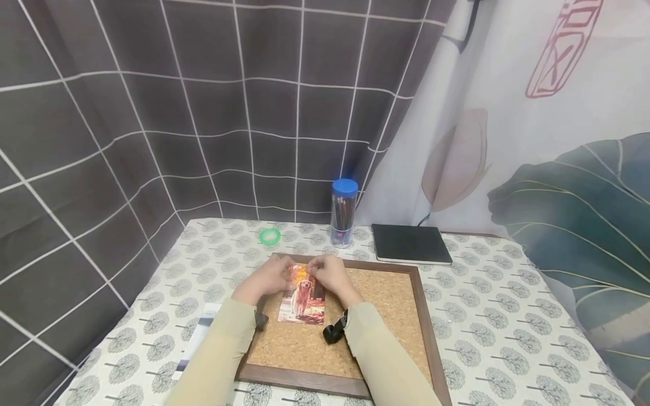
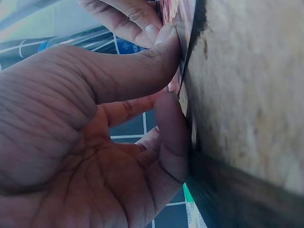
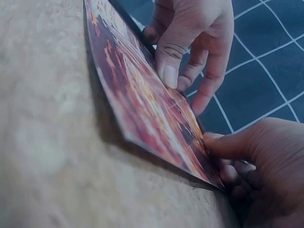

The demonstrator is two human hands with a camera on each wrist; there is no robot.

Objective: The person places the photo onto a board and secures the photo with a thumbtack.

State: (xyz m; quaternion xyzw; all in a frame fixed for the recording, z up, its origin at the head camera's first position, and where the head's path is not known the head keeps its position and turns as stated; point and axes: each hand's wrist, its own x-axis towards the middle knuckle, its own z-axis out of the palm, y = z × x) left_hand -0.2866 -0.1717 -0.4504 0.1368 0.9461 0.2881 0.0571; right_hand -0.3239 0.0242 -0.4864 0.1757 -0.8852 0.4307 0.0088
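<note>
"Dog picture [image 1: 302,304], where is it?"

"On the cork board [image 1: 284,352], toward its left side. Its long way runs near to far, and the dog's head [image 1: 305,286] points to the back of the counter [image 1: 487,349]."

"What are the fingers [image 3: 209,90] doing?"

"The left hand [image 1: 269,277] and right hand [image 1: 332,274] both pinch its far end, maybe to keep it straight."

"And the green ring [image 1: 263,237]?"

"Past the board, maybe to leave room."

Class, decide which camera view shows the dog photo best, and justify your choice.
The head view: it shows the dog photo nearly face-on, mostly uncovered, its picture recognisable. The right wrist view shows it at a steep slant; the left wrist view, only a thin strip.
</note>
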